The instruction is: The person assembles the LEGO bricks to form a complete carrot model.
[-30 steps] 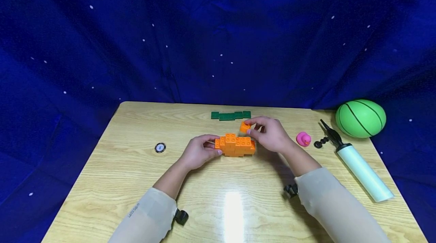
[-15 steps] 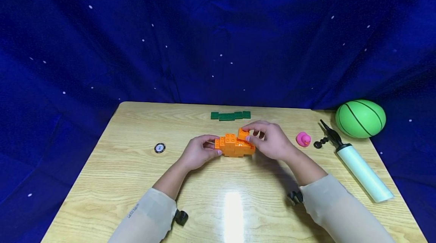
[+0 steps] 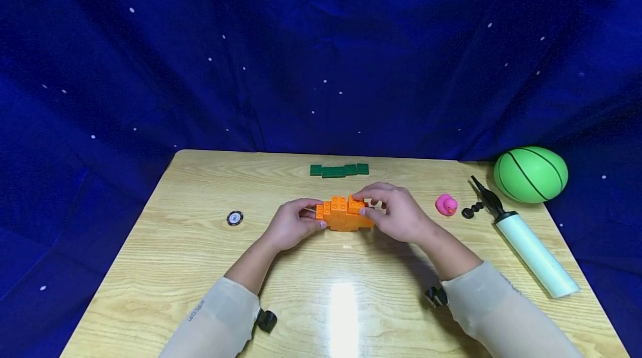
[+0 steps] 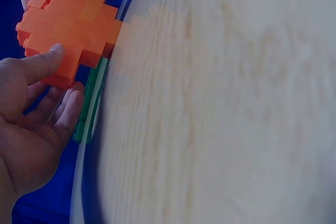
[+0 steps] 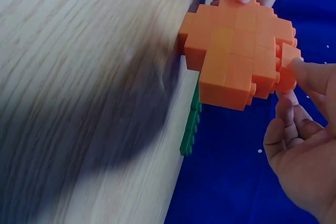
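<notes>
An orange brick build (image 3: 343, 214) stands on the wooden table (image 3: 200, 257) near its middle. My left hand (image 3: 293, 223) grips its left end between thumb and fingers; the thumb lies on the orange build (image 4: 68, 30) in the left wrist view. My right hand (image 3: 396, 213) pinches a small orange brick (image 3: 356, 204) that sits on the top right of the build. In the right wrist view the small orange brick (image 5: 287, 69) is at the edge of the orange build (image 5: 236, 51), held by my thumb and fingers.
A row of green bricks (image 3: 339, 170) lies behind the build. A black and white disc (image 3: 234, 217) lies to the left. To the right are a pink rubber duck (image 3: 446, 204), a black-tipped white pump (image 3: 526, 246) and a green ball (image 3: 530, 174). Blue cloth hangs behind.
My right hand has brought the small orange brick down from above and behind the build onto its top right. My left hand has stayed on the left end.
</notes>
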Tool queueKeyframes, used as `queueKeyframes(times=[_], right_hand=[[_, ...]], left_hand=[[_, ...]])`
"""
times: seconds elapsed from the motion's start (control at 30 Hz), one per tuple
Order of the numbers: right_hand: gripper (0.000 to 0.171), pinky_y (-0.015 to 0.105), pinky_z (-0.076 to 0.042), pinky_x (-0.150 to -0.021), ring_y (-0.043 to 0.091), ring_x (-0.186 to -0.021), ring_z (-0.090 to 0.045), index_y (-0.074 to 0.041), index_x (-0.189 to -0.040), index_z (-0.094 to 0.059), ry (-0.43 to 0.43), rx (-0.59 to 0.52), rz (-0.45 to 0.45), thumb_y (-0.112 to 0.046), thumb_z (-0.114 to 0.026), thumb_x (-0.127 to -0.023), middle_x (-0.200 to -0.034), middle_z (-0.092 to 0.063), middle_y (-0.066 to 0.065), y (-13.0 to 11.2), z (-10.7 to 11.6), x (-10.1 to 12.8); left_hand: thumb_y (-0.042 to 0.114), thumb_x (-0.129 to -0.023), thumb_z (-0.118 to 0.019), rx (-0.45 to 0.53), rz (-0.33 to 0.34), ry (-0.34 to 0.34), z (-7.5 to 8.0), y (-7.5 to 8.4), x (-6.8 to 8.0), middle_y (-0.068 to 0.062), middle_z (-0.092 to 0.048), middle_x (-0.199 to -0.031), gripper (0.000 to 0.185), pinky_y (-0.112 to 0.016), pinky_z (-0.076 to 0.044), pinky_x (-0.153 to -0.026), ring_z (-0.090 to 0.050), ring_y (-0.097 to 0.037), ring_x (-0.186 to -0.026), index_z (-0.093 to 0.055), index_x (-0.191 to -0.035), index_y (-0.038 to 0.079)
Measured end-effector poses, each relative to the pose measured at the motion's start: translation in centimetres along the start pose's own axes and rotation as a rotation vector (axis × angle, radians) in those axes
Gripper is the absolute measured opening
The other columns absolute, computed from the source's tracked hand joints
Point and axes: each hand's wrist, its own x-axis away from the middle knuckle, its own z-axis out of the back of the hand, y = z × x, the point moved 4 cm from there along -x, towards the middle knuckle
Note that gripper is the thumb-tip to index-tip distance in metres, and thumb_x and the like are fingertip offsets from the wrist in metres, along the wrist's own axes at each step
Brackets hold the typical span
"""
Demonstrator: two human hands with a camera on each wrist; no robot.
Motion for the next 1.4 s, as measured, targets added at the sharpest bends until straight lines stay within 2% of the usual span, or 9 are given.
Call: queueKeyframes(times=[0.1,0.2,0.33,0.5,0.9,1.4], right_hand=[[0.029,0.034,-0.053,-0.069,0.021,-0.095,-0.065,-0.015,-0.123,-0.077,0.005,0.018,0.014,-0.01,-0.076,-0.094,-0.126,-0.07,0.005,-0.1,-0.11,0.03],[0.029,0.04,-0.057,-0.075,0.024,-0.103,-0.066,-0.015,-0.123,-0.076,0.001,0.026,0.014,-0.009,-0.076,-0.094,-0.127,-0.07,0.005,-0.16,-0.27,0.01],[0.029,0.049,-0.058,-0.087,0.028,-0.115,-0.066,-0.015,-0.123,-0.077,-0.007,0.045,0.017,-0.009,-0.076,-0.094,-0.126,-0.07,0.005,-0.32,-0.46,-0.02],[0.028,0.052,-0.052,-0.101,0.029,-0.12,-0.064,-0.015,-0.122,-0.077,-0.01,0.085,0.023,-0.011,-0.077,-0.094,-0.124,-0.071,0.004,-0.52,-0.41,-0.12],[0.028,0.051,-0.051,-0.103,0.026,-0.118,-0.065,-0.017,-0.12,-0.078,-0.015,0.138,0.064,-0.012,-0.079,-0.092,-0.12,-0.073,0.001,-0.41,-0.3,-0.29],[0.03,0.048,-0.049,-0.101,0.023,-0.111,-0.061,-0.02,-0.119,-0.078,-0.022,0.175,0.055,-0.014,-0.082,-0.09,-0.119,-0.074,-0.002,-0.3,-0.37,-0.33]], left_hand=[[0.017,-0.087,-0.086,0.007,-0.006,-0.001,-0.01,0.01,-0.02,-0.003,-0.071,-0.112,0.046,-0.032,-0.059,-0.083,-0.069,-0.017,-0.098,-0.071,-0.13,0.015],[0.016,-0.088,-0.086,0.014,-0.01,-0.006,-0.05,0.02,-0.04,-0.004,-0.071,-0.111,0.045,-0.032,-0.06,-0.083,-0.069,-0.018,-0.098,-0.071,-0.131,0.014],[0.017,-0.088,-0.085,0.012,-0.008,-0.007,-0.06,0.0,0.01,-0.004,-0.072,-0.11,0.045,-0.032,-0.06,-0.083,-0.069,-0.017,-0.098,-0.071,-0.13,0.014],[0.017,-0.088,-0.085,0.005,-0.003,-0.004,-0.05,0.0,0.06,-0.003,-0.071,-0.11,0.044,-0.032,-0.06,-0.083,-0.069,-0.017,-0.098,-0.071,-0.13,0.015],[0.015,-0.087,-0.086,0.003,-0.003,0.008,-0.19,0.24,0.06,-0.004,-0.073,-0.108,0.044,-0.032,-0.06,-0.081,-0.071,-0.016,-0.095,-0.072,-0.129,0.012],[0.016,-0.086,-0.087,-0.021,-0.012,0.011,-0.03,0.23,-0.2,-0.003,-0.073,-0.105,0.044,-0.031,-0.06,-0.079,-0.07,-0.015,-0.093,-0.073,-0.127,0.011]])
